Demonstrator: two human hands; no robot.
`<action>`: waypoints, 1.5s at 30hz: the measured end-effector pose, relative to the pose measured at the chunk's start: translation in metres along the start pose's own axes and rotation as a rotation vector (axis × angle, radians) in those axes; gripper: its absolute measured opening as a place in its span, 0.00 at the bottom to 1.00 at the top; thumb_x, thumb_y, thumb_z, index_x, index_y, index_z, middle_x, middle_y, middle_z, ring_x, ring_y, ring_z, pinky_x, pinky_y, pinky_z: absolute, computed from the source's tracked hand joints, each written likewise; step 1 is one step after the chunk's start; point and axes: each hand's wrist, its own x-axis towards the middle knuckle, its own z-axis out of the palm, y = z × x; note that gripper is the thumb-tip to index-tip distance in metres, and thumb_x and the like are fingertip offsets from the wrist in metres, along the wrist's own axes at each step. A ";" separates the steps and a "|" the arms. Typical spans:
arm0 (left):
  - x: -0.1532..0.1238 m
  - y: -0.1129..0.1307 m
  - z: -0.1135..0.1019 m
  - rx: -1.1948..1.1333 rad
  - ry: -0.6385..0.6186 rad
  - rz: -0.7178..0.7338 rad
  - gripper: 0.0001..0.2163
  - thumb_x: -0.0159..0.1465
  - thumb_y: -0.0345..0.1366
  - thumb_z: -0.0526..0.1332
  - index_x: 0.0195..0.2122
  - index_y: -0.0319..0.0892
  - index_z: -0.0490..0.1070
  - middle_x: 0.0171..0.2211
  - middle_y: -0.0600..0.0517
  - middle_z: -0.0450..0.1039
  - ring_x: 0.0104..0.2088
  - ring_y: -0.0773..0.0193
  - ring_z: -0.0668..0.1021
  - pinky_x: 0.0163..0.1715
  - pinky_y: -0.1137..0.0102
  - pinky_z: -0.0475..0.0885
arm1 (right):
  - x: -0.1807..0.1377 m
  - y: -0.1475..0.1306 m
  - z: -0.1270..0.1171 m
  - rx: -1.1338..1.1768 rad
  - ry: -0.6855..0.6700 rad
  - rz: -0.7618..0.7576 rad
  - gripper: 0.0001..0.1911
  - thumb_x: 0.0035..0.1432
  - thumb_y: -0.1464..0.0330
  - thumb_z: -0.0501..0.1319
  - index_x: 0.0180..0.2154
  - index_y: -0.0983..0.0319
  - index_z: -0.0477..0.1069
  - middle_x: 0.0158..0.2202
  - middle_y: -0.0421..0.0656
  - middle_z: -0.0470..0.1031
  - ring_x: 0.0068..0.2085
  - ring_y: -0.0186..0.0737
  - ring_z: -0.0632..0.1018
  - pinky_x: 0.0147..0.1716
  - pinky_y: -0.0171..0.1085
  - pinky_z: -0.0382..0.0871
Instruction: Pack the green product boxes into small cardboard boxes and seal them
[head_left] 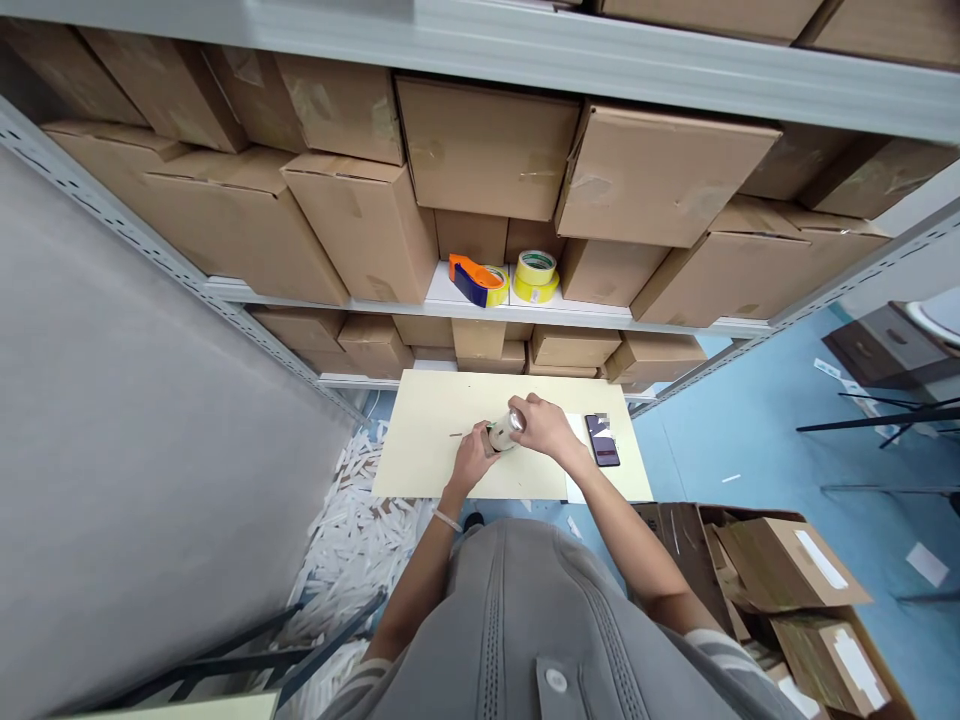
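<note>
A pale cylindrical container (503,433) with a silvery end lies tilted between my hands, above the cream tabletop (427,430). My right hand (541,425) is closed round its silvery upper end. My left hand (474,456) is closed at the lower end, where a dark and greenish edge shows between the fingers. Whether that edge is part of the container or a separate piece, I cannot tell. A thin brownish stick-like thing (456,435) lies just left of my left hand. To the right of my right hand, a phone (602,440) rests partly beside a white sheet (576,480).
Shelves of cardboard boxes (487,145) rise beyond the table. An orange and blue tape dispenser (477,281) and yellow tape rolls (535,276) sit on a shelf. Paper strips (360,550) cover the floor at left. A large carton (679,545) of flattened boxes stands at right.
</note>
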 end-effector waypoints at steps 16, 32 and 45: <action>-0.003 -0.017 0.007 -0.074 0.040 0.010 0.29 0.53 0.27 0.63 0.54 0.44 0.52 0.55 0.42 0.67 0.52 0.51 0.76 0.45 0.60 0.72 | 0.033 -0.002 0.125 0.171 -0.064 0.007 0.25 0.54 0.66 0.62 0.53 0.61 0.61 0.49 0.50 0.72 0.50 0.47 0.72 0.46 0.39 0.64; 0.003 -0.013 0.007 -0.092 -0.014 -0.036 0.34 0.50 0.29 0.68 0.54 0.46 0.49 0.58 0.41 0.64 0.52 0.51 0.76 0.45 0.60 0.72 | 0.038 0.033 0.135 0.452 0.021 0.091 0.19 0.53 0.78 0.59 0.47 0.58 0.69 0.45 0.41 0.76 0.46 0.38 0.76 0.42 0.33 0.67; 0.003 -0.001 -0.002 -0.075 -0.094 -0.098 0.33 0.53 0.30 0.66 0.57 0.47 0.49 0.49 0.47 0.69 0.45 0.54 0.78 0.38 0.65 0.72 | 0.054 0.040 0.103 0.396 -0.282 0.272 0.08 0.46 0.67 0.72 0.30 0.61 0.78 0.31 0.40 0.80 0.29 0.34 0.78 0.27 0.29 0.65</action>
